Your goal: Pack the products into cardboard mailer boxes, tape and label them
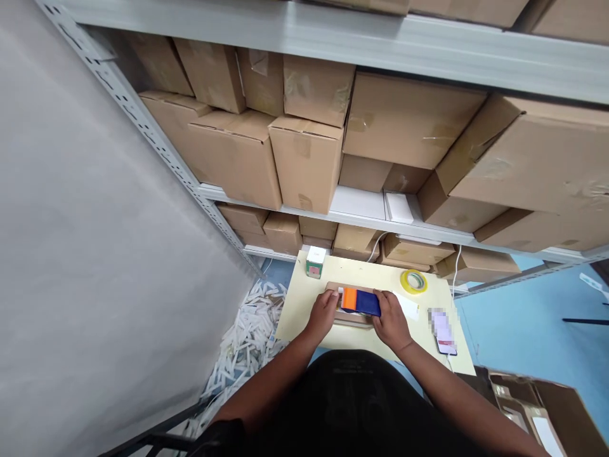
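Observation:
A flat dark blue and orange box (367,303) with a white left end lies in front of me, above a brown cardboard piece (351,321) on the table. My right hand (391,320) is closed round its blue right end, thumb on top. At the white left end, my left hand (322,312) is closed with its thumb against the edge; its other fingers are mostly hidden. Whether the cardboard is a flat sheet or a shallow box cannot be made out, since the blue and orange box covers its middle.
On the pale yellow table (297,317) stand a green and white small box (314,263), a yellow tape roll (413,282) and a phone (443,333). Cardboard boxes (307,162) fill the shelves ahead. White strips (252,327) litter the floor left; an open carton (533,406) sits right.

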A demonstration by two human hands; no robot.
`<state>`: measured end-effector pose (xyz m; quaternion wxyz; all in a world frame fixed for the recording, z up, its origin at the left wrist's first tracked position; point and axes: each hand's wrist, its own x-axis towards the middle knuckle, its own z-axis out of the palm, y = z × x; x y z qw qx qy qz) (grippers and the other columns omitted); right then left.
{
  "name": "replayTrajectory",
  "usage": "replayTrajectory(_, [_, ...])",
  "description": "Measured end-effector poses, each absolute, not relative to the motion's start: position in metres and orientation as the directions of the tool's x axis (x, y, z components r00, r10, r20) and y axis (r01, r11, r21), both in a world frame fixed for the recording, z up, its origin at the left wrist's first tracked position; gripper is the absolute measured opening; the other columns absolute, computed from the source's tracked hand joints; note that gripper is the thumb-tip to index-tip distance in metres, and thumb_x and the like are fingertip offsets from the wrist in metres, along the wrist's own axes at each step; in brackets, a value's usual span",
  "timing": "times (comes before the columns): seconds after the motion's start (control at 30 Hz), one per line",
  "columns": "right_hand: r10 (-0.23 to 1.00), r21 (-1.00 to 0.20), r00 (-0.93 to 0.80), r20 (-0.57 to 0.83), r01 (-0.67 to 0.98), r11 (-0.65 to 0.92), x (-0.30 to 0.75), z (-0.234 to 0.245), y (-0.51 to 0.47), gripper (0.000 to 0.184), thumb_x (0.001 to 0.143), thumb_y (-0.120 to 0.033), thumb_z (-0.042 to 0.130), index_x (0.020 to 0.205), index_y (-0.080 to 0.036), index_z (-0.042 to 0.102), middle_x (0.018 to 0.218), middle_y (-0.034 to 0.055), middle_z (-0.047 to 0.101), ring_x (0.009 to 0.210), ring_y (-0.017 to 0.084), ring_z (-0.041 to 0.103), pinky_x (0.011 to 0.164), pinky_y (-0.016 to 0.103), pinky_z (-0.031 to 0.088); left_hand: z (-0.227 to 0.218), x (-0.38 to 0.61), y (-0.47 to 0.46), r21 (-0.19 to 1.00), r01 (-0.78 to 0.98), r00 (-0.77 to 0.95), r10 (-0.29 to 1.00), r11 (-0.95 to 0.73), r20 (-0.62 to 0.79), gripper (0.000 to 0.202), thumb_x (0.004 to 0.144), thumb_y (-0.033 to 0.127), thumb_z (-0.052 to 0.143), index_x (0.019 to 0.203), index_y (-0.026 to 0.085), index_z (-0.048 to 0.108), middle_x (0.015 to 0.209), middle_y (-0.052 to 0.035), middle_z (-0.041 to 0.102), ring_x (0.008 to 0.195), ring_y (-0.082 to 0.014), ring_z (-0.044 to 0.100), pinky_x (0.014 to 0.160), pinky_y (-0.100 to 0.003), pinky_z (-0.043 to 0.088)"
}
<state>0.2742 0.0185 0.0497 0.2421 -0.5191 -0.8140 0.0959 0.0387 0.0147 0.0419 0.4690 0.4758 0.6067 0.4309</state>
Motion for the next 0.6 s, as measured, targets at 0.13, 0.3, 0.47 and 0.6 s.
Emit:
replayTrajectory(0.13, [0.884,-0.406,-0.372,0.284,0.789,0.462,0.271,0.056,0.020,0.067,0.082,-0.016,0.055,0.148,-0.023,0.042,0.129,0.0153,0.052,0.119,0.036,0.051,0.107,0.061,0.046,0.044,0.039,0.016,0.975,0.084,-0.070,0.978,0.204,-0.198,0.033,0.092,0.048,0.051,0.074,0.022,0.059,0.072,0.0004,0.060,0.076,-0.0182,0.057,0.071,-0.027,0.043])
replayTrajectory(0.3, [0.900,-0.510,-0.357,0.251,0.742,0.436,0.265,0.066,0.022,0.055,0.080,-0.015,0.057,0.134,-0.021,0.049,0.119,0.0128,0.056,0.111,0.033,0.053,0.101,0.055,0.049,0.044,0.037,0.016,0.966,-0.041,-0.043,0.965,0.257,-0.258,0.025,0.089,0.043,0.055,0.079,0.020,0.062,0.076,0.0000,0.064,0.074,-0.0167,0.058,0.071,-0.026,0.044])
replayTrajectory(0.47, [0.915,-0.575,-0.334,0.225,0.713,0.402,0.263,0.072,0.023,0.049,0.080,-0.017,0.062,0.127,-0.021,0.050,0.115,0.0119,0.056,0.110,0.032,0.054,0.099,0.053,0.049,0.043,0.035,0.017,0.966,-0.016,-0.035,0.966,0.256,-0.257,0.027,0.089,0.044,0.054,0.081,0.020,0.064,0.080,-0.0016,0.066,0.078,-0.0174,0.060,0.073,-0.027,0.045])
replayTrajectory(0.6, [0.916,-0.618,-0.344,0.207,0.679,0.395,0.261,0.075,0.026,0.047,0.078,-0.017,0.065,0.122,-0.022,0.051,0.113,0.0102,0.055,0.109,0.031,0.054,0.098,0.050,0.050,0.040,0.035,0.016,0.953,-0.016,-0.013,0.953,0.301,-0.301,0.031,0.088,0.049,0.055,0.079,0.020,0.062,0.077,-0.0010,0.064,0.074,-0.0171,0.059,0.071,-0.027,0.046])
